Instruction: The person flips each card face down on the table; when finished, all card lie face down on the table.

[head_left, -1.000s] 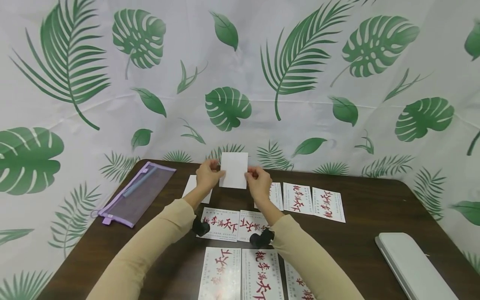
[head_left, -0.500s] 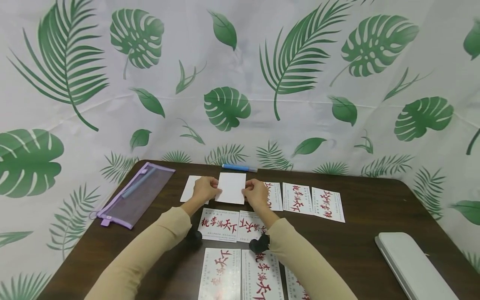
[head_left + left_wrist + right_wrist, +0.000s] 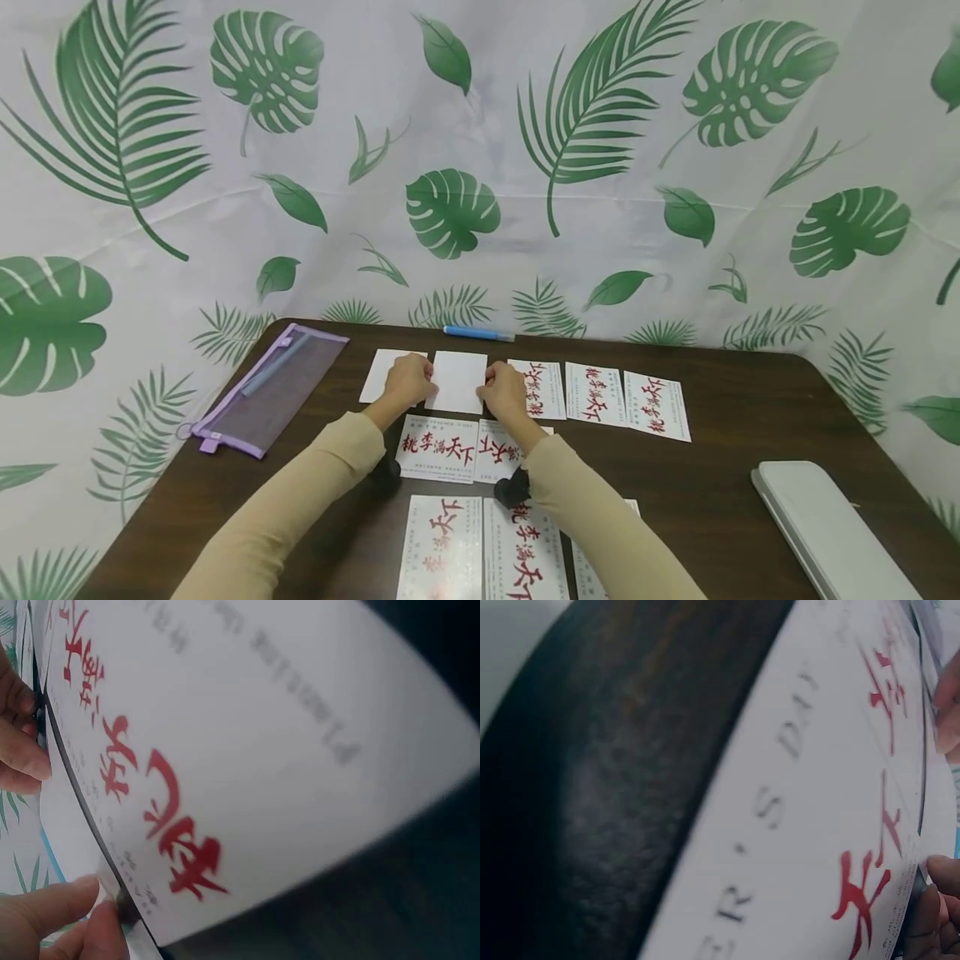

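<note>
A blank white card lies in the back row on the dark table. My left hand pinches its left edge between thumb and fingers, and my right hand pinches the right edge. Up close in the left wrist view, the left thumb and fingertips meet at the card's corner. To its left is another blank card, partly covered by the left hand. A card with red brush characters lies just right of the right hand. Below my wrists is a printed card with red characters.
Behind the cards lies a blue marker. A purple-edged mesh pouch with a pen inside rests at the left. More printed cards lie to the right and in front. A long white case occupies the right side.
Both hands have lowered the blank card from above the table's back edge down into the back row, between its neighbours. The blue marker behind it has come into view.
</note>
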{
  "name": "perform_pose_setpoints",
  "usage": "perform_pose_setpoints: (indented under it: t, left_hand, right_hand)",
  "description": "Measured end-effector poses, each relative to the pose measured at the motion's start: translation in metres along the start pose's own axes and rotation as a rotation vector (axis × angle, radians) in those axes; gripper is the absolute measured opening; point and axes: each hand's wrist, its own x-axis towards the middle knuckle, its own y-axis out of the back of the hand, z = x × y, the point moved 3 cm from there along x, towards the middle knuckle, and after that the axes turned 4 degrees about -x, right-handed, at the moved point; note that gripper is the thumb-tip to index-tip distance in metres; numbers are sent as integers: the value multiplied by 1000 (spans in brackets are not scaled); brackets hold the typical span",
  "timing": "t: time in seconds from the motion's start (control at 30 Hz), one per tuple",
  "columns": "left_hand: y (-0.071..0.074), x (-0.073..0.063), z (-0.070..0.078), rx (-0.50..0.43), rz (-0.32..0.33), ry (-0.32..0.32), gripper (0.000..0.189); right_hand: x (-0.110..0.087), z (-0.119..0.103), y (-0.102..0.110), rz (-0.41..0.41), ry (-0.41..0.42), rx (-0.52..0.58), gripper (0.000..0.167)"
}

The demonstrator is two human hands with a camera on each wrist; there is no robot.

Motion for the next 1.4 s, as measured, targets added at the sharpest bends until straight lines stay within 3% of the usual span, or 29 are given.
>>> perform_pose_setpoints:
  t: [0.1,0.2,0.33,0.43,0.5,0.63,0.8,1.0,1.4]
  left_hand:
    - [-2,3,3,50,-6,-37,25]
    - [-2,3,4,73,-28,-34,31]
    - [-2,4,10,45,-18,-52,15]
    - [-6,6,23,-42,-34,-104,33]
    - [-12,8,34,-106,-83,-117,43]
    - [-29,11,51,-184,-184,-80,51]
    - [-49,17,62,-231,-249,-40,58]
    - [-60,20,67,-219,-257,-21,58]
    - [-65,26,83,-129,-230,-116,50]
  right_hand:
    - [1,0,0,16,17,-28,21]
    - [3,4,1,34,61,-23,22]
    - [13,19,14,77,106,35,21]
    - [22,37,35,115,37,79,18]
    - [26,51,47,109,-33,94,19]
    - [27,71,60,48,-105,76,26]
    - [26,83,61,2,-126,48,31]
    - [26,86,60,-21,-131,22,31]
    - [31,82,77,-7,-126,14,30]
